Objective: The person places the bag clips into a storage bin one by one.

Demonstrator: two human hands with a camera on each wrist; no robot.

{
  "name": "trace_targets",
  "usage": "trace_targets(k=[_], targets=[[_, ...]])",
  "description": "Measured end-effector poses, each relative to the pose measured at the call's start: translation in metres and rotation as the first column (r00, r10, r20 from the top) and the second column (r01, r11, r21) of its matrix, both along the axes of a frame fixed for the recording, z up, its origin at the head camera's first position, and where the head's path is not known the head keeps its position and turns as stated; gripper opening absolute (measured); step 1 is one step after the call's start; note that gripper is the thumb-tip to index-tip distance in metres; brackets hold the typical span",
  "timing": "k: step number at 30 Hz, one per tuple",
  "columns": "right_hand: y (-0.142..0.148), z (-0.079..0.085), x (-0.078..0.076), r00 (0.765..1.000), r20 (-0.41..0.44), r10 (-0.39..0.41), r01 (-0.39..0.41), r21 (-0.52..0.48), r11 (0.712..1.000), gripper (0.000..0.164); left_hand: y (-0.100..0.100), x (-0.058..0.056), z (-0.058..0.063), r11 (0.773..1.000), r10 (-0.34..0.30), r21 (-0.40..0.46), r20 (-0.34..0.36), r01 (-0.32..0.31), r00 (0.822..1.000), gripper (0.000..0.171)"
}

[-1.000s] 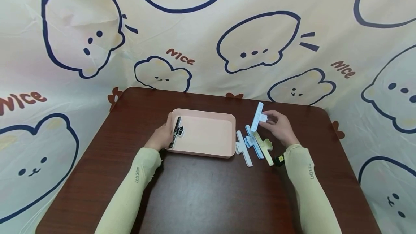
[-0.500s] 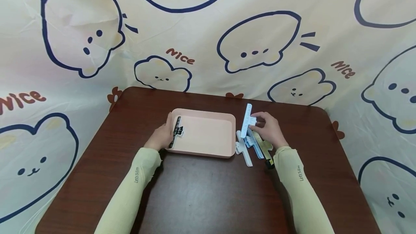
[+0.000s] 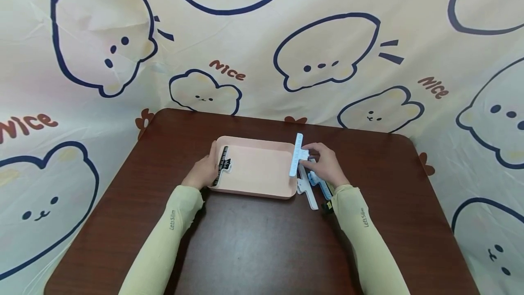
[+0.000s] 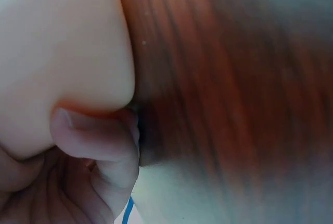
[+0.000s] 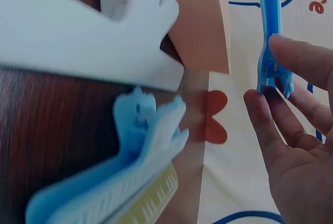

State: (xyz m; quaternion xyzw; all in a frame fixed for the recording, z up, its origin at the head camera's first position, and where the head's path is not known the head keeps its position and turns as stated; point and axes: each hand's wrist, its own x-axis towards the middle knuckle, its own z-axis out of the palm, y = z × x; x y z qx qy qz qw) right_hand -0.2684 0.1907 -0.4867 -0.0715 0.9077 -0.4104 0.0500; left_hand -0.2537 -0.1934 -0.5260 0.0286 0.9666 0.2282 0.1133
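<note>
Pink tray [image 3: 258, 170]: shallow rectangular plastic tray with rounded corners and a low rim, lying flat near the middle of the brown wooden table [image 3: 254, 240]; judged light and rigid, smooth enough to slide on the wood, best steadied at a short end. The left hand [image 3: 203, 173] does so, fingers curled round the left rim, where a black clip [image 3: 222, 166] with white scale markings sits clamped; the left wrist view shows a fingertip pressed against the tray's rounded corner. Pale blue clip [image 3: 296, 155]: long, narrow sealing clip printed with a ruler scale, with a short pair of squeeze tabs on one side; judged light, stiff, sprung, rather slick, and best taken by those tabs, since the long bar gives little purchase. The right hand [image 3: 323, 164] pinches it by the tabs between thumb and fingertips, holding it upright just over the tray's right rim; the right wrist view shows the remaining fingers loosely extended. Spare clips, same pattern: a white clip [image 3: 306, 189], a blue clip [image 3: 318, 181] and a yellowish clip [image 5: 148, 200] lie packed side by side on the table just right of the tray, partly hidden under the right wrist.
</note>
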Motion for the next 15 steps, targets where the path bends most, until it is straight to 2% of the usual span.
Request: trace_targets(k=[15], targets=[[-0.034,-0.005,-0.003,0.998,0.02,0.061,-0.061,-0.011,0.998,0.046,-0.001,0.0,0.001,1.0,0.003,-0.008,0.006,-0.003,1.0,0.076]])
